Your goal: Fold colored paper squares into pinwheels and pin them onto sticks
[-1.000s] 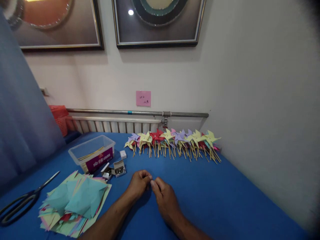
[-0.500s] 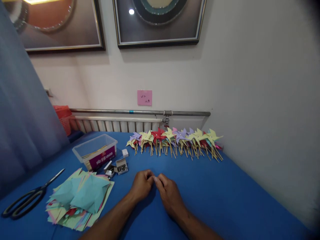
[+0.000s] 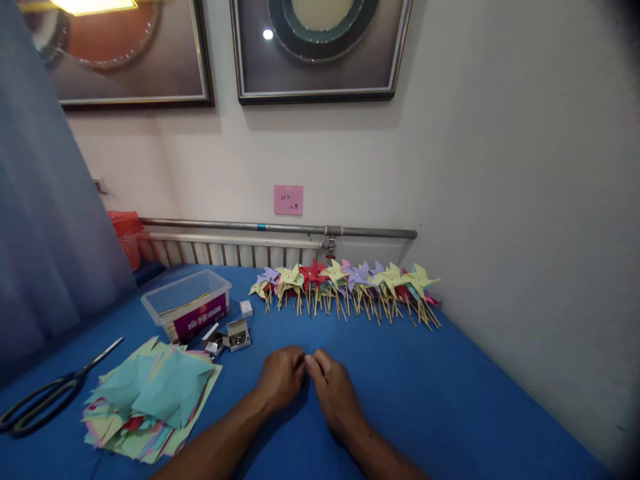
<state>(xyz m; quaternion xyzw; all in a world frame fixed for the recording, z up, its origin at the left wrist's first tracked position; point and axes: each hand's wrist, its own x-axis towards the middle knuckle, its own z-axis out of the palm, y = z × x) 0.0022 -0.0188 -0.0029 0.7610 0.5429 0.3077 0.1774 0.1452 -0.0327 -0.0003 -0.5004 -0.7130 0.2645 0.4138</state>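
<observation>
Hands (image 3: 306, 390) nearer, paper stack (image 3: 150, 400) alongside

Small grey cardboard box (image 3: 239, 337), open, flap standing up at the back, shiny metal bits inside, too small to make out singly. Set flat on the blue cloth-covered table (image 3: 400, 387), near the left hand (image 3: 280, 383), beyond it and to its left. Second small box (image 3: 215, 345) touching its left side, also open, tilted, a pale flap sticking out toward the far left. Tiny white cube-shaped box (image 3: 246, 308) closed, upright, a little farther back, apart from the pair. Between the meeting fingertips of left hand and right hand (image 3: 334, 393), anything pinched too small to tell.
</observation>
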